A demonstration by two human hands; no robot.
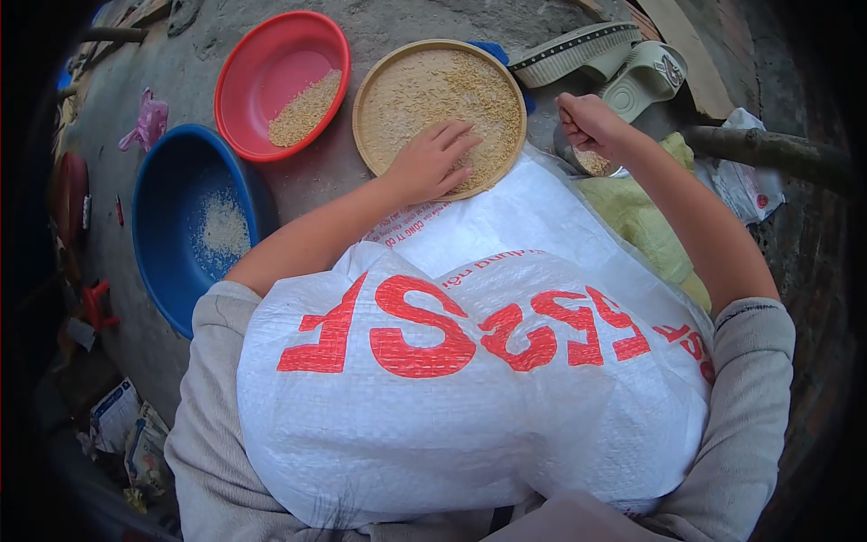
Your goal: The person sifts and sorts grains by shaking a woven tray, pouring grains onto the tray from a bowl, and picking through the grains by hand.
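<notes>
My left hand (433, 161) lies on the grain (452, 86) in a round woven tray (364, 135), its fingers stretched out and a little apart. The grain is yellowish and spread thinly over the tray. My right hand (587, 125) is closed, fingertips pinched together, above a small container (565, 155) that also has grain in it. What the right fingers hold, if anything, is hidden. A white woven sack (470, 443) with red lettering covers my lap and reaches the tray's near edge.
A red basin (262, 68) with grain stands left of the tray. Nearer me is a blue basin (158, 244) holding whitish grain. Pale sandals (646, 81) lie at the upper right, near a wooden pole (768, 154) and a yellowish-green sack (637, 212). A pink plastic bag (149, 119) lies far left.
</notes>
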